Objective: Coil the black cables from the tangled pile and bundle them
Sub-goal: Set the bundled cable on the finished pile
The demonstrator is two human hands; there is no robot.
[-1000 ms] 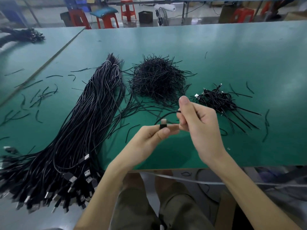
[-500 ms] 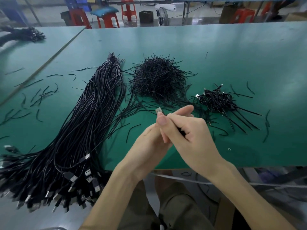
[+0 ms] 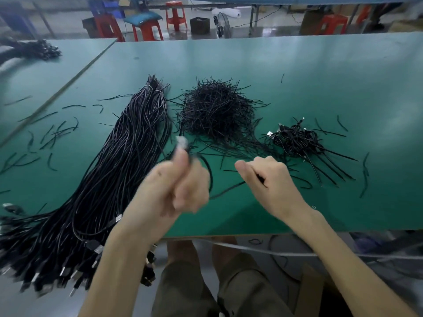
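Both hands are up over the near edge of the green table (image 3: 332,83), and there is one black cable (image 3: 229,189) strung between them. The left hand (image 3: 176,186) is smeared with blur, but its fingers are curled and its thumb stands up, clamped on the cable just below a pale metal plug (image 3: 182,141) that pokes out above the thumb. From that fist the cable arcs down in a loop and runs across to the right hand (image 3: 272,179), which is closed in a fist around it, thumb pointing left, a short dark stretch showing at the crease of the fingers. The two hands sit apart, the loop hanging in the gap just above the tabletop. Left of them lies the long cable pile (image 3: 128,168), a thick sheaf running from mid-table to the near left corner, its plug ends spilling over the edge. Beyond the hands sits a bristly heap of short black ties (image 3: 215,110). To the right, the coiled bundles (image 3: 295,138) lie in a small cluster, tie ends splayed out toward the near right. Loose ties (image 3: 55,133) are scattered along the table's left side. Red stools (image 3: 148,28) stand on the floor behind.
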